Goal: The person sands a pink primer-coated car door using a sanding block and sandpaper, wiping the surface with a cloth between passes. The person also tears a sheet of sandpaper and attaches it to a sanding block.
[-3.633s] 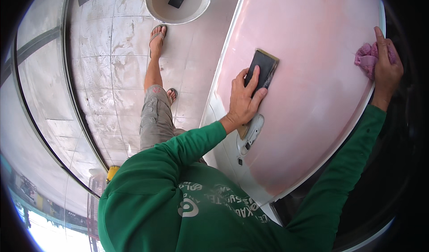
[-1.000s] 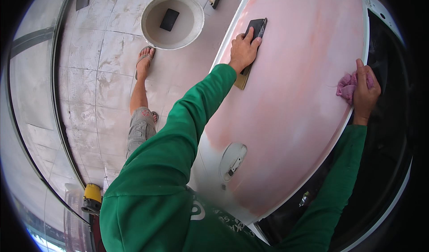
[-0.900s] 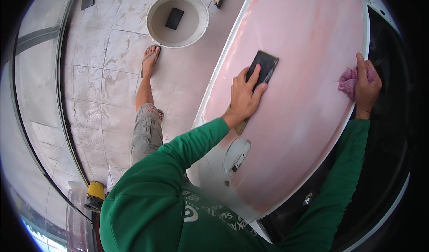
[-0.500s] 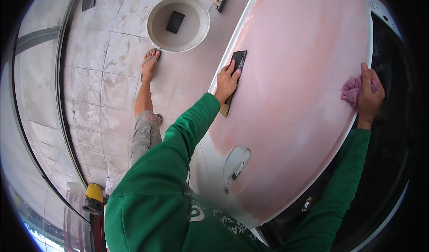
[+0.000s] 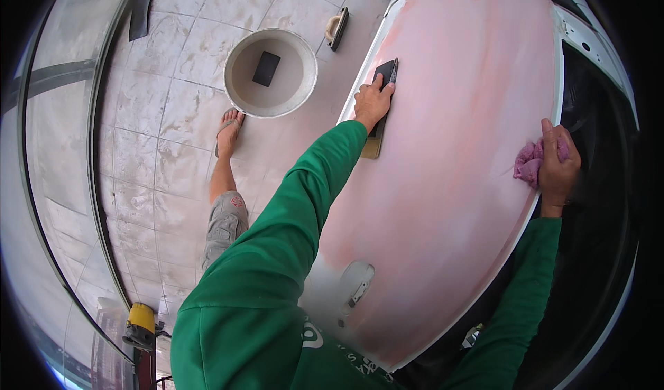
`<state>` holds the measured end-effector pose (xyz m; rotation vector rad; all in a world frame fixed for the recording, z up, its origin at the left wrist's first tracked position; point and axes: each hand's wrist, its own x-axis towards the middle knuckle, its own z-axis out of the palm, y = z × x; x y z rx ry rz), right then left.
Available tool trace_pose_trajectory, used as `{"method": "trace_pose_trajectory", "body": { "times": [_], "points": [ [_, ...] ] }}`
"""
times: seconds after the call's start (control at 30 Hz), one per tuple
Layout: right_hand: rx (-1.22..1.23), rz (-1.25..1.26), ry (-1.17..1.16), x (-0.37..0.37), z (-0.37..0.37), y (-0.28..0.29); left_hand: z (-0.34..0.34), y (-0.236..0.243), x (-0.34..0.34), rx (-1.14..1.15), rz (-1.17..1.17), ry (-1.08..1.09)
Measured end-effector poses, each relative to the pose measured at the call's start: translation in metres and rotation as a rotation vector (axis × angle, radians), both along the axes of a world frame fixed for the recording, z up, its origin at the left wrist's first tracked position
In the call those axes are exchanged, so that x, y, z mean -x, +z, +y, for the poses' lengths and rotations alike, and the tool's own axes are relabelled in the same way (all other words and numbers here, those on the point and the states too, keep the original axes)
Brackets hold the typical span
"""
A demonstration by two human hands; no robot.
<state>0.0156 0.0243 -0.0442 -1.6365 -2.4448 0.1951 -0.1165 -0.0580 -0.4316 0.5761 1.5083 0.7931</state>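
Tiled floor [image 5: 142, 110] lies left of both hands, bearing a bucket [image 5: 239, 102] the nearby foot [image 5: 227, 135] could tip. Further right, the left hand [image 5: 373, 101], its arm [image 5: 297, 203] stretched forward, is curled over a long sanding block [image 5: 387, 68] on the pink car door [image 5: 449, 182]; uneven pressure could score it. Beyond, the right hand [image 5: 559, 172] is wrapped round a pink cloth [image 5: 528, 164]; a loosened hold could drop it into the window opening [image 5: 598, 231].

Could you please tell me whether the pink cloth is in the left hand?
No, the right hand holds the pink cloth, while the left hand holds the black block.
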Motion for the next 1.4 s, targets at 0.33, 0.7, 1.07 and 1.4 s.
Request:
{"method": "trace_pose_trajectory", "body": {
  "times": [0.33, 0.7, 1.07, 1.4],
  "points": [
    [-0.02, 0.009, -0.051, -0.016, 0.053, 0.001, -0.101, 0.157, -0.013, -0.448, 0.105, -0.132],
    [0.037, -0.057, 0.093, 0.004, 0.106, -0.005, 0.055, 0.128, -0.015, -0.166, 0.083, -0.091],
    [0.041, -0.045, 0.164, 0.021, 0.124, -0.006, 0.248, -0.015, 0.007, 0.086, 0.049, -0.064],
    [0.055, -0.095, 0.071, 0.009, 0.168, -0.003, 0.115, 0.135, -0.007, -0.456, 0.096, -0.122]
  ]
}}
